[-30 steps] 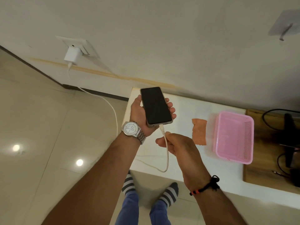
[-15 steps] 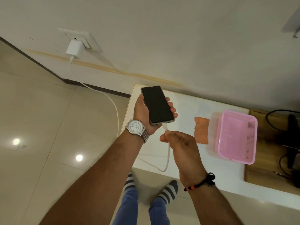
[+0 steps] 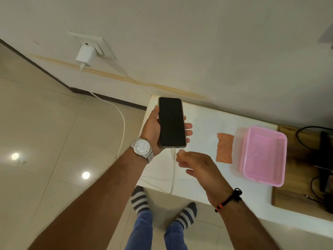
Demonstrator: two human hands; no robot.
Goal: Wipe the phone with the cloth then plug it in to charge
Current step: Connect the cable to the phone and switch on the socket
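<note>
1. With the cable (image 3: 173,170) plug seated in the phone (image 3: 171,122) bottom edge, the step in hand is the charging one, and it looks close to done; the wipe is judged finished, since the cloth (image 3: 224,148) lies flat on the worktop (image 3: 201,120).
2. Left hand (image 3: 153,132) grips the phone, thumb on one long edge, fingertips wrapped round the other, screen up and dark, held above the worktop's left end.
3. Right hand (image 3: 194,164) holds nothing: fingers loosely curled, just beside the cable near the plug, not touching it as far as I can tell.
4. Next move calls for setting the phone down on the worktop without tugging the plug; the dark screen gives no sign of charging.
5. Cable runs over the worktop's front edge, up across the floor to the white charger (image 3: 84,55) in the wall socket (image 3: 97,44).
6. Pink basket (image 3: 263,156) touches the cloth's right side; both well clear of the landing spot.
7. Slack cable could snag the worktop edge.
</note>
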